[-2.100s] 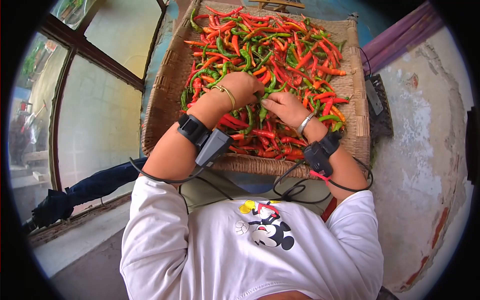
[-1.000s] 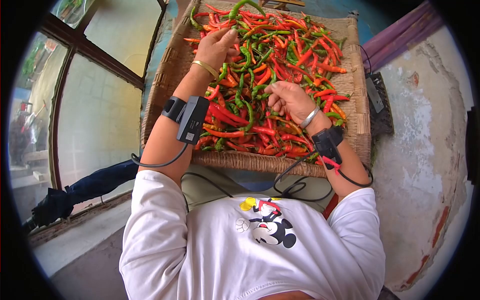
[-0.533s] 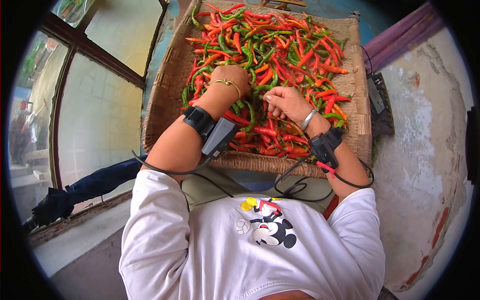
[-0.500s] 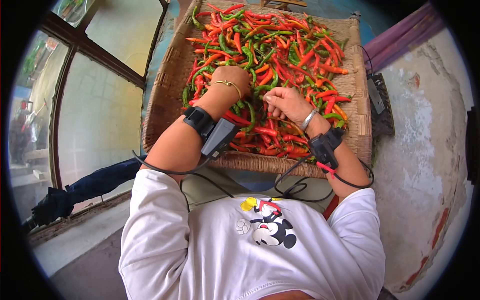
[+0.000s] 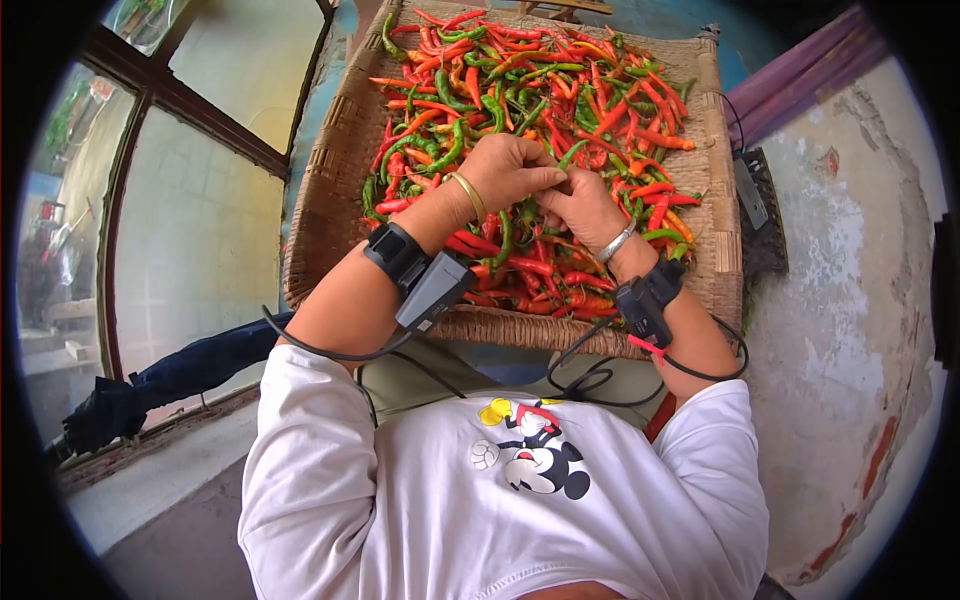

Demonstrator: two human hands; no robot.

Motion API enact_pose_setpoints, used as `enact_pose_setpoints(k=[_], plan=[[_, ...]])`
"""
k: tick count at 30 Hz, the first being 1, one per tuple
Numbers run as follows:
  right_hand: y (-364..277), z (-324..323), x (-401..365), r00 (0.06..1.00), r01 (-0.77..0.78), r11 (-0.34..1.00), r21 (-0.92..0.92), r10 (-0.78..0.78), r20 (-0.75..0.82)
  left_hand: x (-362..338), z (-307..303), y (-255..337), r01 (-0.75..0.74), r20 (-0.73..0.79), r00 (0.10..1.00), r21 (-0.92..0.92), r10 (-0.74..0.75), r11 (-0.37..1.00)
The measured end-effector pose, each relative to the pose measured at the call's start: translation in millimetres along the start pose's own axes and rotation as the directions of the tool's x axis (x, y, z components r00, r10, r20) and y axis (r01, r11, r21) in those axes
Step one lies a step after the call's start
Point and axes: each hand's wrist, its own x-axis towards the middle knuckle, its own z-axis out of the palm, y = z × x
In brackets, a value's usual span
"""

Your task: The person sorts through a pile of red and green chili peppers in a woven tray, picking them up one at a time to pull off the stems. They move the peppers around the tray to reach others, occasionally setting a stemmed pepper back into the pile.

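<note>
Red, orange and green chili peppers (image 5: 530, 265) lie heaped in a shallow woven basket (image 5: 335, 190). Over the middle of the heap my left hand (image 5: 507, 172) and my right hand (image 5: 587, 208) meet at the fingertips. Both are closed in a pinch. A green pepper (image 5: 572, 154) shows at the fingertips between them, its tip pointing up. Which hand bears more of it cannot be made out, and its lower part is hidden by the fingers.
A framed window (image 5: 200, 220) stands on the left, with a folded dark umbrella (image 5: 190, 368) below it. On the right are a worn wall (image 5: 830, 280) and a dark crate (image 5: 765, 210). Black cables (image 5: 590, 385) hang between my forearms.
My left hand has risen from the peppers and moved right to meet my right hand. A green pepper now shows between their fingertips.
</note>
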Motion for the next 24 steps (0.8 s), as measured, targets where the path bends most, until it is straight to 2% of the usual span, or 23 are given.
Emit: enact_pose_setpoints(k=[1, 2, 3, 4, 6, 8, 10, 12, 13, 14, 15, 19, 21, 22, 23, 24], plan=[[-1.4, -0.9, -0.3, 0.999, -0.029, 0.999, 0.012, 0.03, -0.019, 0.4, 1.3, -1.8, 0.0, 0.0, 1.0, 0.0, 0.0, 1.0], [-2.8, -2.7, -0.1, 0.999, -0.029, 0.999, 0.013, 0.03, -0.02, 0.9, 3.2, -5.4, -0.063, -0.082, 0.994, 0.083, 0.07, 0.995], [-4.3, -5.6, 0.6, 0.996, -0.033, 0.998, 0.055, 0.037, -0.084, 1.2, 4.0, -4.5, -0.119, -0.156, 0.977, 0.17, 0.146, 0.978], [-4.8, -8.6, 1.1, 0.988, -0.033, 0.995, 0.098, 0.047, -0.148, 1.4, 3.3, -3.7, -0.121, -0.153, 0.977, 0.17, 0.147, 0.978], [-0.7, -13.7, 2.9, 0.98, 0.001, 0.99, 0.141, 0.027, -0.196, 0.4, 0.5, -1.0, 0.1, 0.11, 0.987, 0.176, -0.121, 0.979], [4.8, -14.1, 4.1, 0.968, 0.043, 0.988, 0.15, -0.004, -0.252, 1.1, 4.1, -2.8, 0.098, 0.128, 0.983, 0.221, -0.129, 0.97], [6.6, -13.0, 4.8, 0.967, 0.044, 0.982, 0.183, 0.005, -0.256, 0.7, 4.1, -3.7, 0.096, 0.145, 0.98, 0.267, -0.139, 0.959], [8.2, -14.3, 5.1, 0.966, 0.042, 0.976, 0.214, 0.015, -0.258, -0.8, 3.2, -4.3, 0.041, 0.146, 0.987, 0.216, -0.074, 0.976], [8.6, -18.2, 5.7, 0.97, -0.008, 0.954, 0.299, 0.08, -0.229, -1.4, 3.9, -5.3, 0.042, 0.144, 0.987, 0.215, -0.074, 0.976], [9.1, -21.1, 6.5, 0.97, -0.059, 0.923, 0.381, 0.142, -0.195, -2.2, 5.0, -6.9, -0.015, 0.14, 0.99, 0.168, -0.008, 0.986], [10.3, -22.4, 7.2, 0.97, -0.059, 0.923, 0.381, 0.142, -0.195, -3.3, 5.3, -5.5, -0.074, 0.134, 0.989, 0.121, 0.057, 0.99], [11.6, -23.4, 7.7, 0.984, -0.07, 0.9, 0.431, 0.134, -0.119, -2.5, 3.5, -0.3, -0.006, 0.165, 0.986, 0.18, -0.024, 0.984], [8.0, -22.4, 6.6, 0.989, -0.08, 0.892, 0.445, 0.126, -0.075, -0.7, -3.0, -3.1, 0.188, 0.199, 0.968, -0.187, -0.15, 0.964], [4.9, -21.6, 5.4, 0.993, -0.07, 0.879, 0.471, 0.107, -0.052, 0.7, -10.2, -2.0, 0.196, 0.17, 0.973, -0.231, -0.158, 0.953], [3.2, -21.3, 4.5, 0.996, -0.061, 0.866, 0.497, 0.087, -0.031, 3.6, -18.0, -2.7, 0.132, 0.118, 0.988, -0.278, -0.102, 0.951], [2.9, -21.9, 4.6, 0.996, -0.06, 0.865, 0.497, 0.087, -0.031, 5.4, -27.6, 0.5, 0.104, 0.011, 0.994, -0.371, -0.107, 0.923]])
